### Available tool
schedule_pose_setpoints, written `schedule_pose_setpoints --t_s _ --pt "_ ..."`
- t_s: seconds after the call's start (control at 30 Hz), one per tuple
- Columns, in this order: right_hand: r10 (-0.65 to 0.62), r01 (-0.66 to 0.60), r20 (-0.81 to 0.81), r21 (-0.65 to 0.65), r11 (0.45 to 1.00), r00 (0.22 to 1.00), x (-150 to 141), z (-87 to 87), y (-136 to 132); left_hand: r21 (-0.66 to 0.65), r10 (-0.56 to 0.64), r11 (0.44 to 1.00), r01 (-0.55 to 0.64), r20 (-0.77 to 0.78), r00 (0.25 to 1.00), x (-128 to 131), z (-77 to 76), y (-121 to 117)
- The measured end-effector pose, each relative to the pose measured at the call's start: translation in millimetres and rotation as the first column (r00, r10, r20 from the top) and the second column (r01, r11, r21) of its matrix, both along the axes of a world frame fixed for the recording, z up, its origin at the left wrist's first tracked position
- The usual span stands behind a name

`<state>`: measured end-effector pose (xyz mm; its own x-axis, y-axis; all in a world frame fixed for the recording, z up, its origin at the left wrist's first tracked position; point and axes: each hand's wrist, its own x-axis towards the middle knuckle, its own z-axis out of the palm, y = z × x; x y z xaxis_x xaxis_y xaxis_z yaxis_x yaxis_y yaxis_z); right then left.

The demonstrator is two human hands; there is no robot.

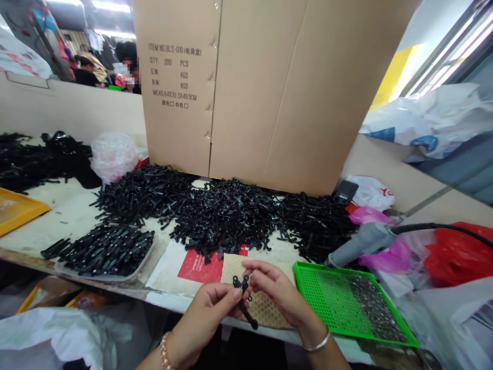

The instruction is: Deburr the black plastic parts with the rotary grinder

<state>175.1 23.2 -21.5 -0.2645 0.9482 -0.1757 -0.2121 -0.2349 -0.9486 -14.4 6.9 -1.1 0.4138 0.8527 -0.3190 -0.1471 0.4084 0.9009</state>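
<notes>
Between the thumb and fingers of my left hand (211, 311) is a small black plastic part (249, 314), with a slim arm pointing down and a forked end with round eyelets on top. My right hand (275, 290) is at the forked end, thumb and fingers curled together close to the eyelets. Whatever its fingertips pinch is too small to make out. Under both hands lies a tan textured mat (265, 311). Beyond it is a heap of similar black parts (227, 216). To the right stands a green perforated tray (327, 298) with many small metal pieces (375, 303).
A grey electric screwdriver (360, 241) with a black cable rests against the green tray. On the left, a clear tray (127, 277) holds rows of black parts, with a yellow tray (23, 210) beyond. A large cardboard sheet (250, 92) rises behind. People sit in the left background.
</notes>
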Motion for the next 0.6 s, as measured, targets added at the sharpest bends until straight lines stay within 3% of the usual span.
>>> schedule_pose_setpoints --t_s 0.1,0.33,0.43,0.6 --pt "0.156 -0.157 0.019 0.013 0.988 0.988 -6 -2.4 0 0.026 -0.023 0.999 0.024 -0.040 0.999 1 1.6 -2" --pt "-0.027 0.027 0.003 0.022 0.999 1.000 -1 4.0 2 0.005 -0.076 0.997 0.077 -0.112 0.991 -5 2.9 -5" --pt "0.005 -0.005 -0.014 0.005 1.000 1.000 -4 10.6 3 -0.020 -0.146 0.989 0.145 -0.115 0.983 -4 5.1 -7" --pt "0.022 -0.023 -0.048 -0.015 1.000 0.999 -10 13.6 1 -0.103 -0.135 0.985 0.136 0.019 0.991 0 5.9 -8"
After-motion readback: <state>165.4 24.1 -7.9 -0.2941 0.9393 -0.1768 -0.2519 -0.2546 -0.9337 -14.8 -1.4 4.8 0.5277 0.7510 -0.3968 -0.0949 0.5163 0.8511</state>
